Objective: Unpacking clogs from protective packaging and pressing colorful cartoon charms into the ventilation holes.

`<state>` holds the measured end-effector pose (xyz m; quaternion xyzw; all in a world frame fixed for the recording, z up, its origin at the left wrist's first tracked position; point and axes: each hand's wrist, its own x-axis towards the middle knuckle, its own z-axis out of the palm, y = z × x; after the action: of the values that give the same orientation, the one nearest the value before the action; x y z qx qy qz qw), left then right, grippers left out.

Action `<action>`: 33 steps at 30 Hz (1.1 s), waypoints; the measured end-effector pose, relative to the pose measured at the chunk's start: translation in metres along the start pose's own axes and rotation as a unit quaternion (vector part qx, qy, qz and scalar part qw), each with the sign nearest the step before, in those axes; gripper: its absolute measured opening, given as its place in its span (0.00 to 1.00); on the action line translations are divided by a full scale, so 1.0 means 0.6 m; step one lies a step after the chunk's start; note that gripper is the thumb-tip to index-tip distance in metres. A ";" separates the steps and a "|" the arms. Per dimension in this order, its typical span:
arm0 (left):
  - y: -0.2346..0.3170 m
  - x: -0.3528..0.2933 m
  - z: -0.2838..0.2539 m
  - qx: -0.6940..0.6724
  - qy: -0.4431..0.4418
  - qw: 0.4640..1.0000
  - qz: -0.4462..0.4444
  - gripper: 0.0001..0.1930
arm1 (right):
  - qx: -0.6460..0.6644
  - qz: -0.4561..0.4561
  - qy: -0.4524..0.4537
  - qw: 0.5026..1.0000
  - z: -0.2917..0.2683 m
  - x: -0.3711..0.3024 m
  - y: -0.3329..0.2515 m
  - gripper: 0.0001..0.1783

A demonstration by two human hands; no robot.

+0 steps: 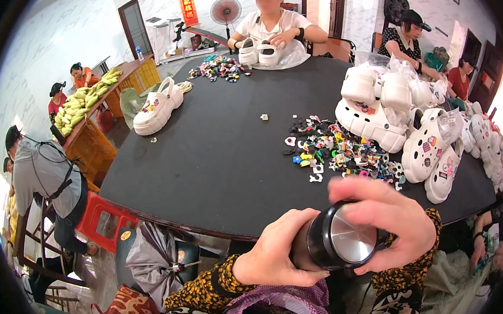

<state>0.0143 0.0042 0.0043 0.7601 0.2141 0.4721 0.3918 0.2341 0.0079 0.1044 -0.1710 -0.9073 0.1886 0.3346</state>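
in the head view, my left hand (280, 247) grips a smooth, dark cylindrical flask (321, 242) by the near edge of the black tabletop (216, 147); my blurred right hand (402, 222) curves around its round, shiny metal lid (352, 243), whether gripping i cannot tell

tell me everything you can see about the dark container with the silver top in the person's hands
The container looks cylindrical, with a dark, brownish body, a glossy black collar and a round silver top that looks like brushed metal. It appears closed, contents hidden. It is tilted, top facing the camera, and held by the near edge of the black table. The left hand wraps the body; the right hand curls round the top, too blurred to judge its grip.
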 end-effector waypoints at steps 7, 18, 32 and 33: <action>0.002 0.000 -0.005 0.005 -0.008 1.000 -0.027 0.41 | 0.014 0.032 0.020 0.999 0.002 0.003 0.000 0.47; -0.014 -0.005 0.009 -0.056 0.074 0.993 -0.067 0.43 | -0.016 0.064 0.079 0.995 0.052 0.021 0.008 0.39; 0.005 -0.004 -0.010 -0.128 -0.017 0.985 -0.116 0.46 | 0.008 0.014 0.048 0.999 0.035 0.024 0.019 0.51; 0.008 -0.005 -0.008 -0.171 -0.065 0.974 -0.133 0.45 | 0.043 -0.018 0.034 0.998 0.030 0.027 0.014 0.50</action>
<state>0.0083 0.0011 0.0078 0.6759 0.2034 0.3953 0.5878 0.2116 0.0184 0.0965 -0.1466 -0.8893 0.2158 0.3755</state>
